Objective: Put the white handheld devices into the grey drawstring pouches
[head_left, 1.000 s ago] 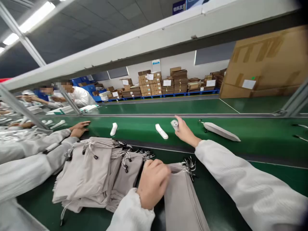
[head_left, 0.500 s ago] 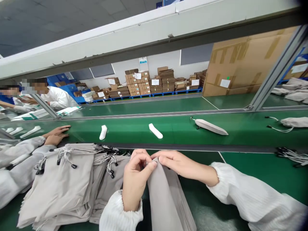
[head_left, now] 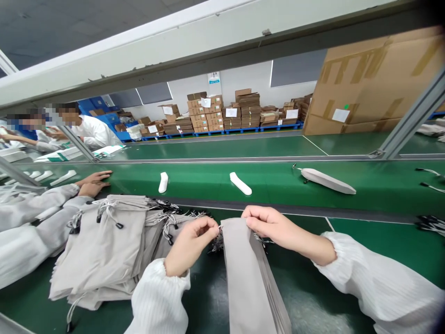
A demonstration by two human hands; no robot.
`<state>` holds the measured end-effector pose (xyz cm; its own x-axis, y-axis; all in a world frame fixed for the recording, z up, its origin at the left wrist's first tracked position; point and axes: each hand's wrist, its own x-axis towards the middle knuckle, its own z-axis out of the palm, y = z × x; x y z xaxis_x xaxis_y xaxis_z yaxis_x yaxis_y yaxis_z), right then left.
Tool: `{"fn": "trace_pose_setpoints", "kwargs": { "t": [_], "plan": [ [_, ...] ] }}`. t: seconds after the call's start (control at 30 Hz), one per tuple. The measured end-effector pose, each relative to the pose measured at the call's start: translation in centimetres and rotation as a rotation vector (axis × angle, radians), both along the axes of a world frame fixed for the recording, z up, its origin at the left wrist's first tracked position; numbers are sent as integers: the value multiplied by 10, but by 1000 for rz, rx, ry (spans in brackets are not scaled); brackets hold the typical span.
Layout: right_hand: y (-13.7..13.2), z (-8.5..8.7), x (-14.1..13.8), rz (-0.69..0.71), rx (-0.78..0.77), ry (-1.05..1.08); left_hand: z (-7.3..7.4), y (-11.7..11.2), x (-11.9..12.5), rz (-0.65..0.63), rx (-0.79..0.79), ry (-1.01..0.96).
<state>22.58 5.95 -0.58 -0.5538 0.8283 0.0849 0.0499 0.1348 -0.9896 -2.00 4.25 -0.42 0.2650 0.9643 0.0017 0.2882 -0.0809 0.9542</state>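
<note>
A grey fabric drawstring pouch (head_left: 243, 273) lies in front of me, its top edge raised, over a stack of similar folded pouches (head_left: 278, 297). My right hand (head_left: 269, 225) pinches the top edge near its right corner, thumb on the near side. At the top left corner, my left hand (head_left: 198, 236) has thumb and forefinger closed on a short bit of white drawstring (head_left: 220, 227). Black cord ends (head_left: 217, 243) show behind the pouch, partly hidden by it.
Grey pouches with cords (head_left: 104, 250) are piled at left. On the green conveyor belt (head_left: 198, 181) lie white handheld devices (head_left: 240, 183) and a filled pouch (head_left: 328, 181). A co-worker's hands (head_left: 93, 183) reach over the belt at left. More cords (head_left: 433, 223) lie at right.
My hands have moved apart along the pouch's top edge, left hand to the left corner, right hand rightward. The pouch top is now spread flatter. The camera view has shifted slightly.
</note>
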Motion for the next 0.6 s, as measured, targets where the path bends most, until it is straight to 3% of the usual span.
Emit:
{"fn": "trace_pose_setpoints", "kwargs": {
  "t": [0.17,0.23,0.33,0.4,0.5,0.6],
  "plan": [
    [8,-10,14,-2,-206,210,-2,2,-6,99,-89,-609],
    [7,-4,23,-26,-307,330,-6,1,-4,173,-73,-707],
    [0,21,37,-175,-317,495,-14,-4,8,206,91,-512],
    [0,42,44,-318,-198,583,-19,-7,19,149,207,-284],
    [18,62,49,-549,181,596,-28,-11,29,93,348,56],
    [62,56,45,-700,580,243,-37,-9,30,120,481,338]
  ]
}}
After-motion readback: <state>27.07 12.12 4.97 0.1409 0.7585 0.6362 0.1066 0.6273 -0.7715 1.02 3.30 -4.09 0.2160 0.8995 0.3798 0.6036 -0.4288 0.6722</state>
